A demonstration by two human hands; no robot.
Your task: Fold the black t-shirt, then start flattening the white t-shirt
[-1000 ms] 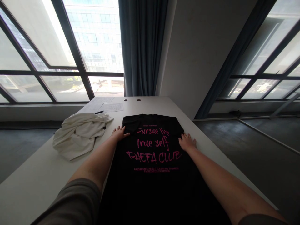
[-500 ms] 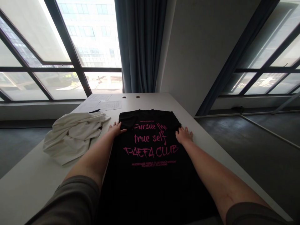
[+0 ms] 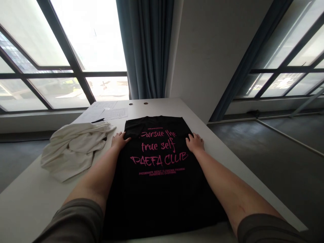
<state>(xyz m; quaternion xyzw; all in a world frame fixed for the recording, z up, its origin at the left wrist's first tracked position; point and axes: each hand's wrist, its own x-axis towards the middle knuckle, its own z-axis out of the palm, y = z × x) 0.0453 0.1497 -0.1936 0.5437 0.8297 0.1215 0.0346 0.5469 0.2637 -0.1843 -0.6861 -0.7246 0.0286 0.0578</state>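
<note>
- The black T-shirt [image 3: 162, 199] lies flat on the white table [image 3: 30, 195], collar at twelve o'clock and hem at six, so the pink lettering reads upright for the person.
- The near-side cloth is very dark, so small creases or folds there are hard to judge.
- At ten o'clock from the shirt's middle, the left hand [image 3: 119, 140] rests at the shirt's edge, fingers spread and thumb reaching onto the cloth; it looks placed to steady that side.
- At two o'clock, the right hand [image 3: 195, 143] mirrors it, fingers fanned and apparently not pinching; the matched placing would hold the width even.
- Between nine and ten o'clock, a crumpled white cloth [image 3: 73, 148] sits apart from the shirt, presumably to leave it room.
- At ten to eleven o'clock, beyond that cloth, a dark pen [image 3: 98, 120] lies by papers [image 3: 113, 113], out of both hands' way.
- Past the table at twelve, a blue curtain [image 3: 149, 50] hangs beside the window.
</note>
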